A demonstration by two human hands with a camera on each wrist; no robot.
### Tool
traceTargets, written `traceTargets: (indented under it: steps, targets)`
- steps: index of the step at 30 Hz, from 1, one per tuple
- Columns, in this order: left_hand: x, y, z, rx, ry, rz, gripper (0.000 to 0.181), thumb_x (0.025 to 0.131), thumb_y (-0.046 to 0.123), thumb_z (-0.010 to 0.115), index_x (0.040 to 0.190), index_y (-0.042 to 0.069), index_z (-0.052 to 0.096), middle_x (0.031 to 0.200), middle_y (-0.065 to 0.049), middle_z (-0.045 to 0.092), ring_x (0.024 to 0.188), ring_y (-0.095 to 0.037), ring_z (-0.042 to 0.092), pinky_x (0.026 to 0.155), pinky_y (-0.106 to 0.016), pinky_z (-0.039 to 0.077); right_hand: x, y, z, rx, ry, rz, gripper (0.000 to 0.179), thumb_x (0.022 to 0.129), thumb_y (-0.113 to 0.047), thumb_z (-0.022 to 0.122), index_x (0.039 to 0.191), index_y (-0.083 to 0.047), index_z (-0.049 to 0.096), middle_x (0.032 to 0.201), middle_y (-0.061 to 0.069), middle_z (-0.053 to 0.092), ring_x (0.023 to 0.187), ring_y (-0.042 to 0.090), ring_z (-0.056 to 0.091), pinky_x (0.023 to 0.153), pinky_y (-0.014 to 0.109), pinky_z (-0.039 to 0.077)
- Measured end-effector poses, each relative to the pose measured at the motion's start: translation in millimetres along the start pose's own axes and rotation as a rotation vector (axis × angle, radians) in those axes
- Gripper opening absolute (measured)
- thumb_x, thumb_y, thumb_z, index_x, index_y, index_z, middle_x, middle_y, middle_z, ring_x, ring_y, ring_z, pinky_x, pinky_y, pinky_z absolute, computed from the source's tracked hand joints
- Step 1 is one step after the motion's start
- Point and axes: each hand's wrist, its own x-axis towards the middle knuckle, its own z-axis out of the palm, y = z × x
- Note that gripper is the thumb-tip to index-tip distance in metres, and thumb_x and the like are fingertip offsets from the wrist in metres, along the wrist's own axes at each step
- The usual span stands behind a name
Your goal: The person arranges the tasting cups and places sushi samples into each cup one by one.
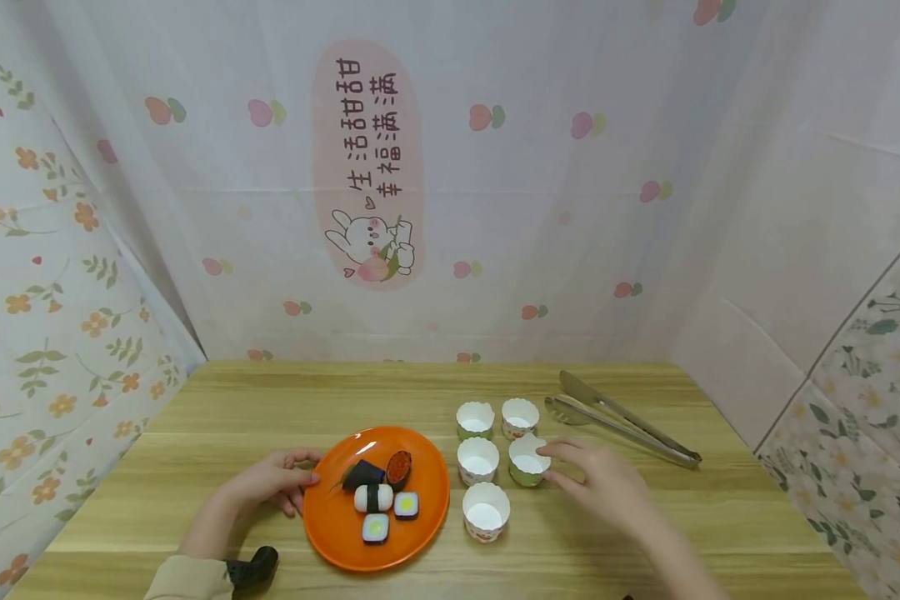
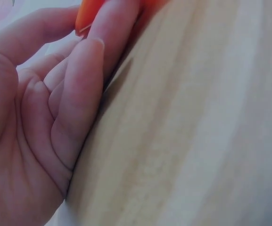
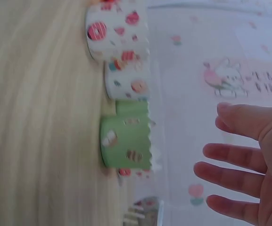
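An orange plate [image 1: 330, 542] holds toy sushi: two small square rolls [image 1: 376, 528], a white piece with a dark band [image 1: 363, 498], a dark wrapped piece [image 1: 362, 475] and one with red topping [image 1: 399, 467]. My left hand [image 1: 273, 481] pinches the plate's left rim; in the left wrist view its thumb and fingers meet the orange edge [image 2: 87, 16]. At the right, my right hand [image 1: 596, 479] is beside a green paper cup [image 1: 527, 475]. In the right wrist view, its spread fingers are apart from that green cup [image 3: 126, 143].
Several more paper cups stand between plate and right hand, including a front one [image 1: 486, 521] and a back green one [image 1: 475, 427]. Metal tongs [image 1: 622, 421] lie behind the right hand on the wooden table [image 1: 270, 392]. A patterned curtain [image 1: 570, 208] hangs behind.
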Motion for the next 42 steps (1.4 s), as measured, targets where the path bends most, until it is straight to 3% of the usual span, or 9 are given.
traceTargets:
  steps: [1,5,11,15,18,22,28,36,42]
  targets:
    - [-0.5,0.2,0.0,-0.003,-0.001,-0.001,0.049,0.096,0.015,0.058,0.133,-0.013,0.040,0.067,-0.012,0.066,0.055,-0.013,0.063,0.050,-0.023,0.052,0.3,3,-1,-0.008,0.009,0.010,0.031,0.079,-0.018,0.080,0.108,-0.018,0.072,0.110,-0.001,0.068,0.091,0.021,0.066,0.062,0.029,0.053]
    - [-2.5,0.9,-0.1,-0.019,-0.009,-0.001,0.049,0.096,0.014,0.058,0.133,-0.013,0.039,0.069,-0.013,0.066,0.056,-0.013,0.064,0.050,-0.023,0.052,0.8,17,-3,-0.004,0.067,0.033,0.031,0.078,-0.016,0.080,0.108,-0.016,0.072,0.109,0.001,0.068,0.090,0.021,0.067,0.067,0.035,0.055]
    - [-2.4,0.1,-1.9,-0.031,-0.024,-0.002,0.051,0.097,0.014,0.056,0.135,-0.013,0.036,0.071,-0.013,0.067,0.058,-0.014,0.064,0.051,-0.024,0.053,0.3,39,-9,0.033,0.084,0.162,0.030,0.082,-0.016,0.077,0.111,-0.015,0.071,0.109,0.004,0.068,0.084,0.021,0.065,0.054,0.030,0.048]
    - [-0.9,-1.0,-2.6,-0.044,-0.026,-0.004,0.053,0.097,0.014,0.056,0.137,-0.013,0.035,0.071,-0.014,0.067,0.058,-0.015,0.065,0.051,-0.025,0.053,-2.0,58,-7,0.066,0.063,0.255,0.035,0.087,-0.021,0.072,0.120,-0.014,0.067,0.116,0.010,0.065,0.092,0.028,0.064,0.067,0.044,0.053]
    - [0.1,-1.7,-3.2,-0.053,-0.034,-0.002,0.053,0.097,0.013,0.056,0.137,-0.013,0.034,0.072,-0.015,0.067,0.059,-0.015,0.065,0.052,-0.025,0.054,-2.8,71,-6,0.092,0.037,0.317,0.044,0.091,-0.030,0.067,0.130,-0.011,0.060,0.126,0.017,0.058,0.105,0.037,0.059,0.079,0.058,0.049]
    - [0.2,-2.2,-3.6,-0.058,-0.036,0.000,0.053,0.097,0.012,0.056,0.137,-0.013,0.034,0.073,-0.014,0.067,0.059,-0.015,0.065,0.052,-0.025,0.054,-4.0,86,-6,0.087,0.013,0.402,0.057,0.093,-0.045,0.060,0.138,-0.011,0.052,0.136,0.021,0.049,0.116,0.044,0.051,0.083,0.064,0.043]
    - [0.1,-3.8,-4.4,-0.057,-0.028,-0.004,0.052,0.097,0.013,0.056,0.137,-0.012,0.036,0.073,-0.012,0.066,0.060,-0.015,0.065,0.053,-0.025,0.054,-4.2,100,-4,0.069,0.033,0.407,0.057,0.093,-0.043,0.062,0.137,-0.007,0.052,0.136,0.023,0.046,0.122,0.047,0.042,0.090,0.067,0.036]
    - [-0.2,-4.2,-3.6,-0.057,-0.019,0.001,0.052,0.096,0.014,0.058,0.138,-0.010,0.039,0.075,-0.012,0.067,0.060,-0.014,0.065,0.054,-0.024,0.053,-9.1,120,4,0.045,0.004,0.448,0.067,0.090,-0.038,0.067,0.140,0.001,0.044,0.143,0.032,0.032,0.127,0.054,0.029,0.095,0.072,0.026]
    - [-0.4,-4.5,-3.0,-0.059,-0.010,0.002,0.051,0.096,0.014,0.058,0.138,-0.010,0.039,0.074,-0.011,0.066,0.060,-0.014,0.064,0.054,-0.024,0.053,-15.7,133,9,0.025,0.018,0.428,0.070,0.087,-0.035,0.070,0.139,0.004,0.043,0.141,0.035,0.033,0.125,0.056,0.030,0.095,0.072,0.023]
